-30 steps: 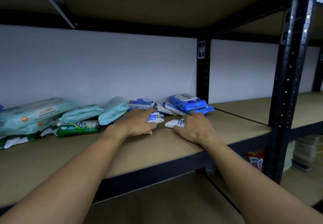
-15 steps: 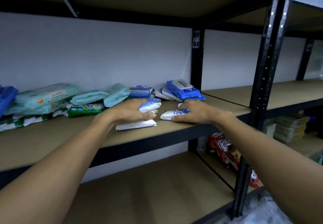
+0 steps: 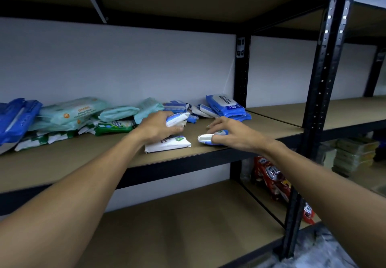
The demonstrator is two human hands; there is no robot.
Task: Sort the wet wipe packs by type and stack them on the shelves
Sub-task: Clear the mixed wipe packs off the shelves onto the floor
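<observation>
Brown boards in a black metal rack (image 3: 325,75) ran along a white wall. On the middle shelf (image 3: 83,159) a flat white pack (image 3: 167,144) lay close to the front edge. Directly over it, the person's left hand (image 3: 156,126) had its grip clamped round a small blue-and-white pack (image 3: 177,118), held clear of the board. Just right of the white pack, a second small pack (image 3: 204,138) lay on the shelf under the right hand (image 3: 231,135). One digit lay across it while the other fingers were raised and spread, and I could not tell whether that grip was closed on it or loose. Behind the white pack, toward the wall, sat a heap of blue packs (image 3: 224,104). To its left lay teal packs (image 3: 117,113) and a green pack (image 3: 113,126). Below and to the right of it, red packets (image 3: 271,175) stood on a lower level.
</observation>
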